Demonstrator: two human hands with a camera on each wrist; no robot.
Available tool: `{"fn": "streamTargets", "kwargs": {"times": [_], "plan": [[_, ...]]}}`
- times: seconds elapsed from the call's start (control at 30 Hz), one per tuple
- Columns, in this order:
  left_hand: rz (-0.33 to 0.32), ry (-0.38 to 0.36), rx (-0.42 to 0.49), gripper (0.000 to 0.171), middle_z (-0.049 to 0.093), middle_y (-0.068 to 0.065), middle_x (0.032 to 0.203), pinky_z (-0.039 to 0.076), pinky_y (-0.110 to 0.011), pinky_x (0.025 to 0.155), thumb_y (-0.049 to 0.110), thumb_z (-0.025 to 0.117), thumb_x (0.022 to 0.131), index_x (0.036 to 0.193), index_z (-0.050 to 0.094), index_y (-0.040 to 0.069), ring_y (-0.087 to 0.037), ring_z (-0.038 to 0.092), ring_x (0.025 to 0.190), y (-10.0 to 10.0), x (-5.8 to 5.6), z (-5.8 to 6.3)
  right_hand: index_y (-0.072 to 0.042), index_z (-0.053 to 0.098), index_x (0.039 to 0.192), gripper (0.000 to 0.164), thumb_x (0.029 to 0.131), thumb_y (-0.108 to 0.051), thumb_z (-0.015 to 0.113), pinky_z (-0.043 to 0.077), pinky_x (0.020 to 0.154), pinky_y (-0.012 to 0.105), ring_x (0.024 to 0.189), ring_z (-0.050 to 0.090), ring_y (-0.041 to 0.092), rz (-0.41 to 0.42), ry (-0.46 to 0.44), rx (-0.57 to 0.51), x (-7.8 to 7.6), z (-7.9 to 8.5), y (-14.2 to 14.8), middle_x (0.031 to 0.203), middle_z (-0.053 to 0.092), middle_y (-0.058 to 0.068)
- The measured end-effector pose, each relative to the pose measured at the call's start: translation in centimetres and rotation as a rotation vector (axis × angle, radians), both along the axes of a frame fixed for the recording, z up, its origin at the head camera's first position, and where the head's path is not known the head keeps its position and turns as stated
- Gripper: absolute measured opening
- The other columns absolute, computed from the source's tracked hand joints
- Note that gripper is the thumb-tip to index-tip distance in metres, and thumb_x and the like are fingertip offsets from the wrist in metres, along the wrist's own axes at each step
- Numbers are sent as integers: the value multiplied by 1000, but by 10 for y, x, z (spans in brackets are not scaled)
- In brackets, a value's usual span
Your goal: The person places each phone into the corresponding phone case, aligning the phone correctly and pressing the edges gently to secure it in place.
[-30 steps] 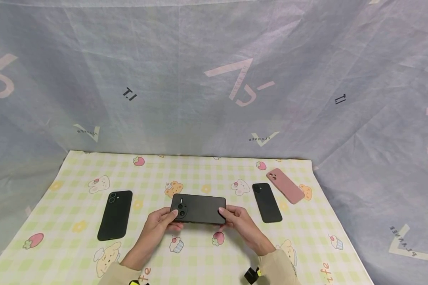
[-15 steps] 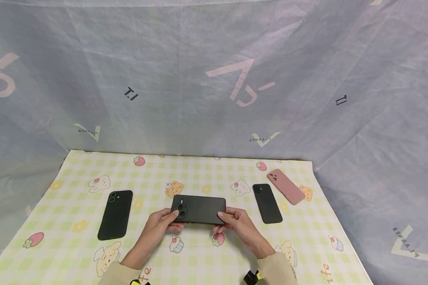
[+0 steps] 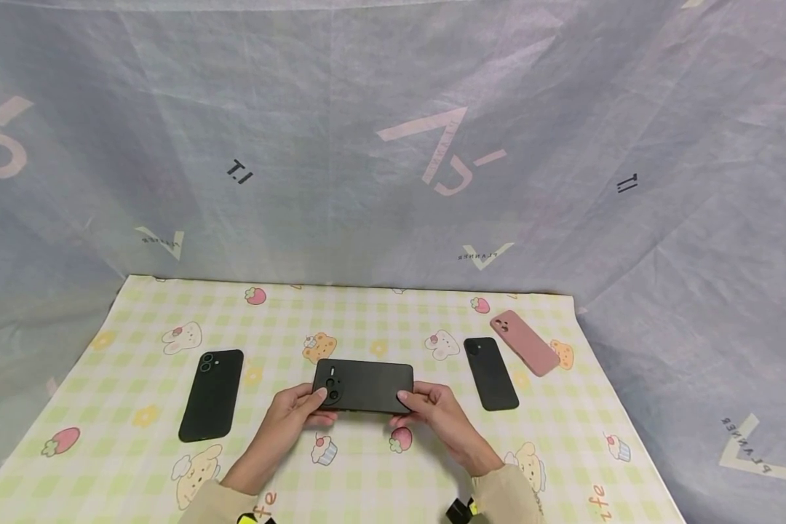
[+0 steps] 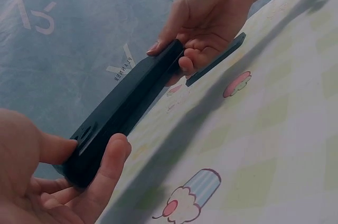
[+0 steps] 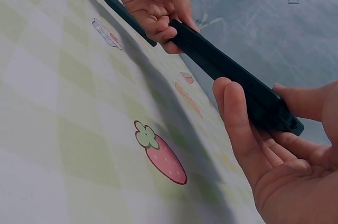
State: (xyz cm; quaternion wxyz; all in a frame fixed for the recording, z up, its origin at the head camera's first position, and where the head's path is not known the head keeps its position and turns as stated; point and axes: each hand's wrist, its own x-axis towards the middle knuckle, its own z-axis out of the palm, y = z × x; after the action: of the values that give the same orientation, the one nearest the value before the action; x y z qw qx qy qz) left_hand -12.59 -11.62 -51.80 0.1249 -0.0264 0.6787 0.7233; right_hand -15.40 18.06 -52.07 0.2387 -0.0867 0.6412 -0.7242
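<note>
A black phone [image 3: 369, 386] is held lengthwise above the table, its back with the round camera block facing up in the head view. My left hand [image 3: 292, 413] grips the camera end, thumb on the back and fingers beneath. The other end is pinched by my right hand [image 3: 440, 413], thumb on top. In the left wrist view, the phone [image 4: 124, 94] slants between both hands, its shadow falling on the cloth below. From the right wrist, the phone's long edge [image 5: 227, 68] shows, and whether a case covers it is hard to tell.
A black phone or phone case [image 3: 212, 397] with camera rings lies on the left. To the right lie a smaller black one [image 3: 491, 373] and a pink phone case [image 3: 525, 342]. The checked tablecloth [image 3: 354, 480] ends at a grey curtain [image 3: 327, 182].
The right thumb has slid slightly left along the phone's back, and the right fingers have shifted beneath it. The phone has dipped a little. Both hands keep their grip.
</note>
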Motion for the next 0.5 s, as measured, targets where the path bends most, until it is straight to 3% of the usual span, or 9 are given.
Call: {"fn": "streamTargets", "kwargs": {"times": [0.3,0.5], "plan": [[-13,11,-14,43,78,-28,103,62,-23,88,19,57,114,139,55,-16,-33,80,91,-2,-1,-2,12,66,129,38,108,-20,68,64,92,35,83,80,17,-5,3,-2,1,-2,-2,98,80,20],[-37,18,-13,43,78,-28,105,59,-20,92,18,56,114,141,54,-16,-33,80,92,-5,-1,-2,10,68,124,34,109,-20,67,62,96,34,83,80,17,-7,19,-1,0,-2,-3,92,81,11]]}}
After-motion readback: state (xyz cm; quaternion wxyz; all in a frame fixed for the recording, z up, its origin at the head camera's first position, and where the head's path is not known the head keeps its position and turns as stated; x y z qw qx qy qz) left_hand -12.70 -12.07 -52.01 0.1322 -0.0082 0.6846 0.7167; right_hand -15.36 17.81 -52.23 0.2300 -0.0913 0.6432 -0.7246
